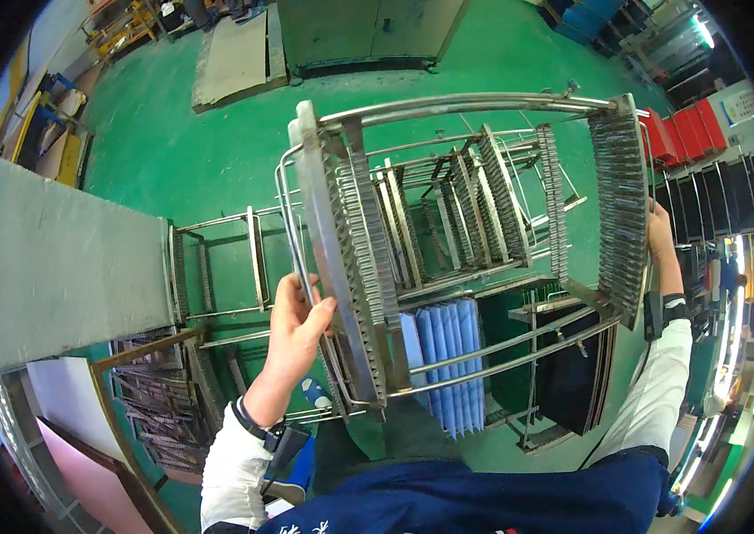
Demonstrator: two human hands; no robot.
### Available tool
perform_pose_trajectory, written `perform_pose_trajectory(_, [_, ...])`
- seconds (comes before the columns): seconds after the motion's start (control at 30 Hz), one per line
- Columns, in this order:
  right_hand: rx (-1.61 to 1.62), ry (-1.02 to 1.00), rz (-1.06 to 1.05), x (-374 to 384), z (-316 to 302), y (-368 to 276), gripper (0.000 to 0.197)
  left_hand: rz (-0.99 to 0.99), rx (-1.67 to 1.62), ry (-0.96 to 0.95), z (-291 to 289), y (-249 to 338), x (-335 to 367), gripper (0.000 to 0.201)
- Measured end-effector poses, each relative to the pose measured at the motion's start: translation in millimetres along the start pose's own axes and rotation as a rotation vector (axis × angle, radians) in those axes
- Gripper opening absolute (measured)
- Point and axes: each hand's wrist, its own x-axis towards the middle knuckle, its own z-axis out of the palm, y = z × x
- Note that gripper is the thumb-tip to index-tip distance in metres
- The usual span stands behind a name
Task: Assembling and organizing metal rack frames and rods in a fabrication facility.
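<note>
Rack [325, 236], metal | being held up before the wearer, over green floor [154, 160] and blue sheets [443, 334] | left hand [292, 325]: wrapping end handle [286, 205] | right hand [661, 236]: touching opposite end, finger closure hiding, cannot tell | handling: probably weighing heavy, not flexing, smooth bars possibly slipping; best gripping both ends, avoiding comb teeth [619, 196]

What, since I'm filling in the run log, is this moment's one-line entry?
left hand: grips left end of rack; right hand: holds right end; rack: raised above green floor; blue sheets: lower than rack
</note>
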Motion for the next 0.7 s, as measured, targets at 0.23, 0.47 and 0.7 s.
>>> perform_pose_trajectory(0.23, [0.008, 0.072, -0.058, 75.3, -13.9, 29.2, 0.035, 0.028, 0.007, 0.03, 47.2, -13.0, 80.2, 0.035])
perform_pose_trajectory(0.47, [-0.142, 0.054, -0.039, 119.4, 57.9, 45.0, 0.043, -0.108, 0.052, 0.11, 44.3, -77.1, 137.9, 0.027])
perform_pose_trajectory(0.7, [-0.013, 0.064, 0.098, 162.0, 70.0, 126.5, 0.043, -0.12, 0.143, 0.07, 64.0, -88.4, 148.5, 0.031])
